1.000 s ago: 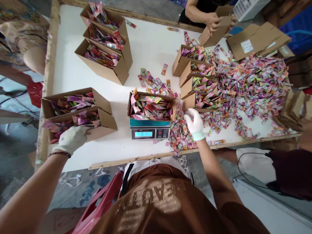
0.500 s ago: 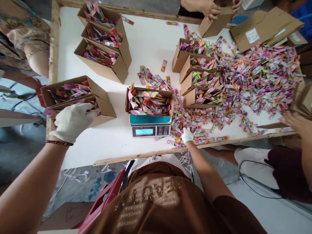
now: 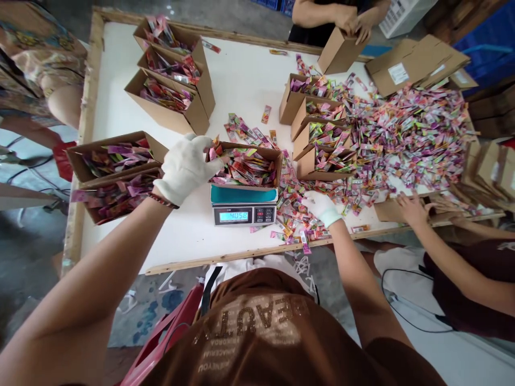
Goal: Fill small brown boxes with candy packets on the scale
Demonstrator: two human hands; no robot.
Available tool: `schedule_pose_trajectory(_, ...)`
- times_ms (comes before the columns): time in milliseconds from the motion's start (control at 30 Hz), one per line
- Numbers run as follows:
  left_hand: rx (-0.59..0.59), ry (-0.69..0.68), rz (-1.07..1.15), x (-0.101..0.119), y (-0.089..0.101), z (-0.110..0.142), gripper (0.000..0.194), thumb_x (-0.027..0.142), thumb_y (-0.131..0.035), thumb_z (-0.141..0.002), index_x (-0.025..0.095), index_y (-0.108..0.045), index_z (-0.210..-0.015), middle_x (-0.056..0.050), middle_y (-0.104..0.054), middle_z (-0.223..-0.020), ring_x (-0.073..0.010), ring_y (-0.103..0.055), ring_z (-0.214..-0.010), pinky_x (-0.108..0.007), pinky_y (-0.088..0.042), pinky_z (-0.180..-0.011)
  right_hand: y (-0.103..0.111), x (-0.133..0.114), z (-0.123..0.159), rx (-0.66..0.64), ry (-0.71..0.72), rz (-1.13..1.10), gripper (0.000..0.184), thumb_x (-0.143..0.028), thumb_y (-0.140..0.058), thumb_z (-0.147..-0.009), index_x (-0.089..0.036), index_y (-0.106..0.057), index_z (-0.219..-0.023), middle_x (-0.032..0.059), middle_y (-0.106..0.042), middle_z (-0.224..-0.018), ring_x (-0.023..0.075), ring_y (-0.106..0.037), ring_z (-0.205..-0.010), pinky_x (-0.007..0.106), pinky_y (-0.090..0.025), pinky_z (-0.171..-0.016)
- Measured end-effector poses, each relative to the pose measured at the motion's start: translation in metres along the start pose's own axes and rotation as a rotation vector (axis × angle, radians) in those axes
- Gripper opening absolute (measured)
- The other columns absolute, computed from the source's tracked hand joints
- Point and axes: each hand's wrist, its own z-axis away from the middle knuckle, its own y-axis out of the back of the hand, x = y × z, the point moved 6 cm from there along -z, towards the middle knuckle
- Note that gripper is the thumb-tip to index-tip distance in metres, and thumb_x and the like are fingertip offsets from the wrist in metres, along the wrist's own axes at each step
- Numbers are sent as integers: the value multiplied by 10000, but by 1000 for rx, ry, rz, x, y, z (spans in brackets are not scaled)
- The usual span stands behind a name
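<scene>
Head: gloved hands near slim, glossy packets.

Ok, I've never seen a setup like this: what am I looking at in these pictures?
There is no robot here: these are a person's own gloved hands, filmed by one head-worn camera looking down. On the white table lie many small, colourful packets, loose and in cardboard boxes. One box sits on a digital scale. The left hand is at that box's left end; the right hand is over loose packets. Whether either grips anything is unclear. At the far edge, another person's hands hold a carton.
</scene>
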Motion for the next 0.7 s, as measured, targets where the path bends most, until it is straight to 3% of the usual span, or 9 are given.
schedule_pose_trajectory(100,-39,-10,-48,11,-11,0,294,378,-567,-950,177,-774,-1012,-110,-711,-1107,-247,-649,-917,-333,-407,-707,22,-40,-16,119,218,-99,248,-272,-622,-1025,-188,-739,-1227,112,-733,-1233,254,-688,-1140,385,-539,-1032)
schedule_pose_trajectory(200,-17,-49,-55,17,-16,6,308,339,-516,-955,172,-767,-1016,-118,-715,-1097,-274,-677,-948,-353,-417,-702,34,-111,-39,251,501,-83,338,-223,-562,-1040,-183,-693,-1349,130,-677,-1320,270,-638,-1208,401,-499,-1066)
schedule_pose_trajectory(300,-5,-111,-87,19,-17,15,375,400,-485,-987,161,-758,-1082,-135,-722,-1148,-282,-689,-984,-358,-448,-739,20,-177,-73,206,601,91,397,-173,-536,-1034,-193,-667,-1408,138,-650,-1310,284,-616,-1154,410,-480,-1003)
schedule_pose_trajectory(400,-70,-249,-113,22,-19,22,389,433,-473,-1008,172,-760,-1040,-136,-738,-1138,-283,-688,-1024,-366,-480,-835,7,-210,-100,90,587,207,305,-199,-499,-1056,-185,-765,-1206,130,-688,-1158,285,-618,-1060,405,-459,-941)
schedule_pose_trajectory(467,-137,-347,-142,24,-21,27,401,494,-516,-997,179,-763,-1027,-137,-742,-1112,-296,-686,-1028,-386,-486,-881,16,-208,-102,92,570,139,282,-197,-503,-1057,-179,-781,-1104,118,-705,-1105,273,-626,-1060,388,-457,-954)
schedule_pose_trajectory(533,-189,-406,-204,26,-24,30,461,583,-596,-949,179,-760,-1097,-148,-731,-1156,-325,-681,-1048,-420,-487,-911,42,-182,-92,177,536,-43,242,-183,-538,-1038,-179,-774,-1090,101,-718,-1117,251,-641,-1075,366,-465,-981)
schedule_pose_trajectory(600,-231,-434,-295,30,-32,30,542,620,-663,-901,177,-734,-1205,-165,-704,-1240,-359,-662,-1113,-455,-482,-946,69,-139,-72,196,502,-230,196,-195,-586,-1008,-189,-771,-1073,74,-736,-1100,234,-664,-1060,356,-481,-991)
schedule_pose_trajectory(700,-323,-437,-427,38,-54,26,506,499,-684,-917,172,-687,-1302,-185,-665,-1295,-375,-651,-1136,-458,-487,-925,84,-65,-45,-6,380,-337,168,-257,-648,-962,-197,-770,-1062,51,-763,-1057,223,-701,-975,358,-528,-930)
